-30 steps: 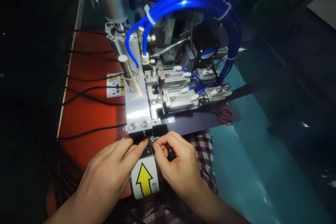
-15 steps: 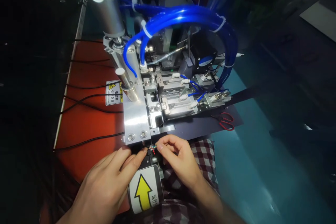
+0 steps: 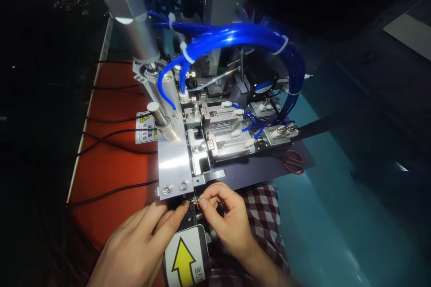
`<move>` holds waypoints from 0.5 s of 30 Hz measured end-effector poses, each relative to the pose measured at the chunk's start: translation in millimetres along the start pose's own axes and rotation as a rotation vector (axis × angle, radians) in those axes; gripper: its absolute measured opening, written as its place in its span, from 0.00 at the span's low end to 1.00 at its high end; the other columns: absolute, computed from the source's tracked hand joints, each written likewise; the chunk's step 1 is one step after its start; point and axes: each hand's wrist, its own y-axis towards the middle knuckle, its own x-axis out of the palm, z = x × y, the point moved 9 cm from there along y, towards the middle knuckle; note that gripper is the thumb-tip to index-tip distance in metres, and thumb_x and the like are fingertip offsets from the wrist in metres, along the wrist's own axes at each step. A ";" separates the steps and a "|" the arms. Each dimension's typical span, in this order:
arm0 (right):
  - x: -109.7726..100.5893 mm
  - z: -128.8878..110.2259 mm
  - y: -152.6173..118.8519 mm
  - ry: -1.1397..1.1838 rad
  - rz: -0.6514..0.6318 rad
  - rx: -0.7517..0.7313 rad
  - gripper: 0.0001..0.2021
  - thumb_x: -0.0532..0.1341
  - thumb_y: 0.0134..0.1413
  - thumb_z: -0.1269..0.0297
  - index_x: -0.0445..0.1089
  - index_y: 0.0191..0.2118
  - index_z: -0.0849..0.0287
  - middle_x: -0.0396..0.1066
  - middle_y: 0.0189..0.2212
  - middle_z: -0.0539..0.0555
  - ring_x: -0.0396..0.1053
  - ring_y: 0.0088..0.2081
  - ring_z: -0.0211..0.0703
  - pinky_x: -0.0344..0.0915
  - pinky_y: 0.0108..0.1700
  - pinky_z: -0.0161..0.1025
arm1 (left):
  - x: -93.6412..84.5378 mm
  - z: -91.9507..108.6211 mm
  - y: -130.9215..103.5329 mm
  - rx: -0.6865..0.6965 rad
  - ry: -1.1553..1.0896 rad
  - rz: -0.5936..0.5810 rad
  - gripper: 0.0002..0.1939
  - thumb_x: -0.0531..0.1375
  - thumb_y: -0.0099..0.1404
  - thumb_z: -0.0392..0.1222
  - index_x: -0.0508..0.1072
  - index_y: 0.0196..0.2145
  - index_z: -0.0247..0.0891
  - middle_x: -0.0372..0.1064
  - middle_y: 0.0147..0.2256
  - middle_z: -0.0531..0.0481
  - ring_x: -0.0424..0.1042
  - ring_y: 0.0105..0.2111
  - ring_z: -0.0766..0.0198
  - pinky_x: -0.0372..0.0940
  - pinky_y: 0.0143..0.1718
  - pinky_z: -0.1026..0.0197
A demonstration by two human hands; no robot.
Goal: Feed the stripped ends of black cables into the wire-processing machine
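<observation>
Your left hand (image 3: 134, 240) and right hand (image 3: 227, 222) pinch wires (image 3: 197, 205).
A slack grip could let them splay or snag on the plate (image 3: 173, 157) at eleven o'clock.

A single head-worn camera is looking forward and steeply down from over the person's lap, where dark-red-and-white checked cloth (image 3: 262, 215) is showing at the lower edge. It is viewing the bare left hand (image 3: 139, 237) and bare right hand (image 3: 227, 219) closely, from behind the wrists; thin red and green wires (image 3: 197, 205) are falling below and slightly left of centre. Farther off, it is facing a silver metal machine plate (image 3: 173, 157) and looped glossy blue tubing (image 3: 235, 33), with an orange-red flat surface (image 3: 111, 103) lying leftward.
</observation>
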 end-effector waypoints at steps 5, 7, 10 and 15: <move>12.1 19.8 -0.8 0.240 -0.107 0.234 0.07 0.61 0.50 0.63 0.67 0.28 0.61 0.63 0.18 0.47 0.59 0.20 0.34 0.56 0.23 0.33 | -0.6 0.2 -0.4 0.006 -0.016 0.003 0.19 0.45 0.70 0.34 0.64 0.55 0.43 0.64 0.38 0.48 0.67 0.35 0.63 0.62 0.37 0.64; 17.4 26.9 -3.5 0.333 -0.157 0.371 0.09 0.61 0.50 0.60 0.66 0.28 0.61 0.62 0.15 0.45 0.58 0.18 0.33 0.55 0.23 0.32 | -0.6 0.5 -0.3 0.005 -0.026 0.005 0.20 0.44 0.70 0.33 0.63 0.55 0.43 0.63 0.38 0.49 0.67 0.34 0.64 0.61 0.37 0.64; 14.6 28.0 -6.0 0.315 -0.155 0.428 0.10 0.62 0.51 0.59 0.66 0.28 0.61 0.63 0.14 0.45 0.58 0.19 0.33 0.55 0.24 0.32 | -0.1 1.0 -0.1 0.000 -0.033 -0.001 0.21 0.44 0.69 0.31 0.63 0.55 0.42 0.62 0.36 0.49 0.66 0.33 0.64 0.60 0.35 0.63; -4.6 9.3 -11.4 -0.015 -0.003 0.206 0.06 0.60 0.54 0.63 0.68 0.29 0.60 0.65 0.22 0.48 0.62 0.23 0.35 0.59 0.26 0.33 | -1.1 2.6 0.7 0.054 -0.009 -0.013 0.20 0.45 0.69 0.32 0.62 0.56 0.40 0.62 0.36 0.49 0.66 0.33 0.65 0.61 0.33 0.64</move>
